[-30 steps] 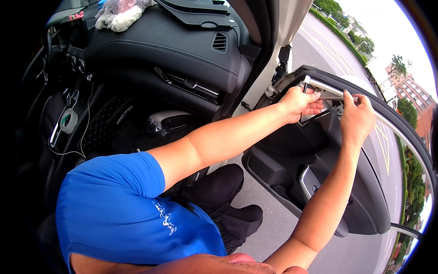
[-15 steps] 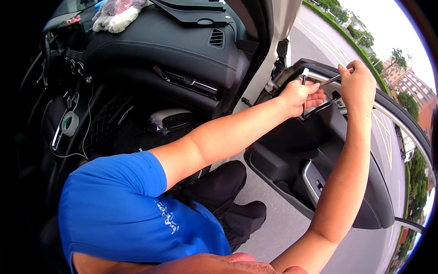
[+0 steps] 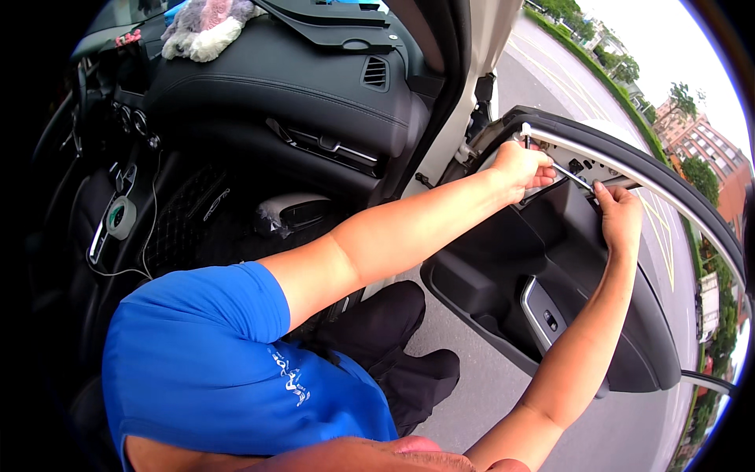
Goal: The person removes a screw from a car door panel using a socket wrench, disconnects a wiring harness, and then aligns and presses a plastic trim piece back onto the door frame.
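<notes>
The door panel point(image 3: 550, 291), black moulded plastic with a silver handle recess below the fingers, hangs on the open car door, its top edge pulled off the silver sill strip point(image 3: 629, 157) just above both hands. The left hand point(image 3: 521, 167) is curled shut around a thin metal tool point(image 3: 568, 175) at that edge, while the right hand point(image 3: 620, 216) has its fingers pressed together, hooked over the panel's top. Beyond the fingertips lies grey road point(image 3: 550, 79); back past the wrists are the dark dashboard point(image 3: 299, 79) and footwell.
</notes>
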Demonstrator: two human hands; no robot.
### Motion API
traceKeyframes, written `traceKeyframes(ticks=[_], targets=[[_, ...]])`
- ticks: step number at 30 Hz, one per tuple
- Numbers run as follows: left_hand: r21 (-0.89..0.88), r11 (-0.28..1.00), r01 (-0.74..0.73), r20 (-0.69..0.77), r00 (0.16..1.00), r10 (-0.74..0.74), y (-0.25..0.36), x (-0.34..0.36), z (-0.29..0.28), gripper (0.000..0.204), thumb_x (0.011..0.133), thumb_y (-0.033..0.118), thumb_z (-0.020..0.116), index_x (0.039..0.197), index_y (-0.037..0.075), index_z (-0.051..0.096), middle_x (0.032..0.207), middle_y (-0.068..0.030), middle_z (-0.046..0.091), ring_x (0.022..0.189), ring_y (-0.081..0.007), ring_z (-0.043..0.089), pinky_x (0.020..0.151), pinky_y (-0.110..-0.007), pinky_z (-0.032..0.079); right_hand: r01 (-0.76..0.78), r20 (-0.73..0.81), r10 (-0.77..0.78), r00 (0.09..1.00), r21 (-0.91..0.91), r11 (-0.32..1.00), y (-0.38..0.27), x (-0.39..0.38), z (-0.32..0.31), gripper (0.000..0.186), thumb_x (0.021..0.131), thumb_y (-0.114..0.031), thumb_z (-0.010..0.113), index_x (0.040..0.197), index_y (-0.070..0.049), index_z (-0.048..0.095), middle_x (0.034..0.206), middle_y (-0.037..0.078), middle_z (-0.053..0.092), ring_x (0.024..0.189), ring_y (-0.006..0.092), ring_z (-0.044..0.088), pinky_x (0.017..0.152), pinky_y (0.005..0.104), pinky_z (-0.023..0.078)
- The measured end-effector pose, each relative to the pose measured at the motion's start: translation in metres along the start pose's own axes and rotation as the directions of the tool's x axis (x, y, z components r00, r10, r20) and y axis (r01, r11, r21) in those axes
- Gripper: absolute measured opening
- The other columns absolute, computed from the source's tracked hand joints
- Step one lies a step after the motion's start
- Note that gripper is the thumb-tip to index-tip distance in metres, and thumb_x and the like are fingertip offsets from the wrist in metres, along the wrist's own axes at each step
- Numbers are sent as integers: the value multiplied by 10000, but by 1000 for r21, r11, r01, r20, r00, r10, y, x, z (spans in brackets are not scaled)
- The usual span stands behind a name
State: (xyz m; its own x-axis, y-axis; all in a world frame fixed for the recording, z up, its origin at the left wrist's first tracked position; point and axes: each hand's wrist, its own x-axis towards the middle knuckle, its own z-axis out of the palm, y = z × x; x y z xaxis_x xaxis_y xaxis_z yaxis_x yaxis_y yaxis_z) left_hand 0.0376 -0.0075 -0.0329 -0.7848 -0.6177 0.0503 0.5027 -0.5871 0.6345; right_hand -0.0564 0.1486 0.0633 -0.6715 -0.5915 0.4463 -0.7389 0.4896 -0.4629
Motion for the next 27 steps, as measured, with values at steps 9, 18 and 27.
traceKeyframes(ticks=[9,18,27], targets=[[-32,998,-44,27,999,45,2,0,-9,206,912,28,618,1089,-39,536,955,-143,641,853,-247,680,737,-353,603,78,-195,-86,977,-48,996,-18,-10,10,307,838,-287,733,887,16,720,706,160,667,669,232,625,700,362,484],[-176,984,1,162,986,28,-1,11,-25,160,979,117,544,1054,-23,559,983,-137,619,904,-261,658,806,-385,587,285,-244,-350,904,-264,921,-93,-17,15,250,868,-209,658,1024,-14,671,933,206,686,925,377,652,806,455,497],[-274,958,87,120,991,-55,-1,12,-16,163,985,121,532,1059,-15,581,980,-127,640,948,-249,647,826,-369,582,359,-90,-442,892,-450,817,-115,14,13,177,877,-185,624,949,-27,657,923,211,679,905,397,640,786,478,494]])
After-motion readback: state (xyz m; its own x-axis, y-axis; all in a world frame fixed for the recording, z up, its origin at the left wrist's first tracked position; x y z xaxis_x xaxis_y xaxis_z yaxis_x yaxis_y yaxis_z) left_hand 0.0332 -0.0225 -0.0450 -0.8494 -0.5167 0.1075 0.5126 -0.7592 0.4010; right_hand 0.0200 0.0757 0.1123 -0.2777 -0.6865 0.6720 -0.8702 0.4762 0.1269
